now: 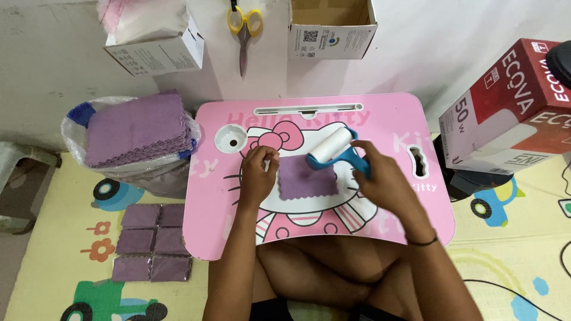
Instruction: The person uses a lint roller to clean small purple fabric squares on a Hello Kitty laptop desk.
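Yellow play-mat flooring with cartoon cars runs under a small pink lap table, which stands against a white wall. On the table's middle lies 1 purple cloth square, flat, with wavy edges.

The left hand rests at the cloth's left edge, its fingers curled together and pinching the upper left corner of the cloth against the tabletop. The right hand is closed around the blue handle of a lint roller; the white roll sits tilted at the cloth's upper right corner, touching or just above it, which I cannot tell apart. A dark band circles the right wrist.

Left of the table, a stack of purple cloths sits on a clear plastic bag. Below that, on the mat, 6 wrapped purple cloths lie in 2 columns, edges touching.

Against the wall above the table, yellow-handled scissors hang point down between 2 open cardboard boxes: the left box holds pale fabric, the right box shows only its brown inside. A red and white carton sits tilted at the far right, just beside the table's edge.

The person's crossed legs fold under the table's near edge.
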